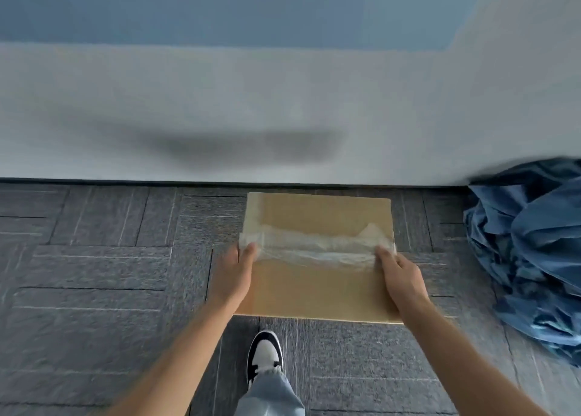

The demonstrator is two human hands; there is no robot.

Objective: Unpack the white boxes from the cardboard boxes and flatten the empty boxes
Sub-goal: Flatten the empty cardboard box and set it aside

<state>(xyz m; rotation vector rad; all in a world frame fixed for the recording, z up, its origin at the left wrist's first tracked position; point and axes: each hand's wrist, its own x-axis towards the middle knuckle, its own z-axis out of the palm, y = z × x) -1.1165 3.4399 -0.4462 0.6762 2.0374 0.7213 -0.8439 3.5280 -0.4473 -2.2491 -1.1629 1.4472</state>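
A brown cardboard box (317, 290) lies with its broad face up over the grey carpet, close to the wall. A wrinkled strip of clear tape (314, 247) crosses its middle from side to side. My left hand (235, 274) grips the box's left edge, thumb on top at the tape's end. My right hand (401, 277) grips the right edge the same way. The frame is motion-blurred. No white boxes are in view.
A crumpled blue cloth (531, 249) lies on the floor to the right, near the box. A white wall with a dark baseboard (125, 181) runs just behind the box. My shoe (264, 356) stands on the carpet below the box.
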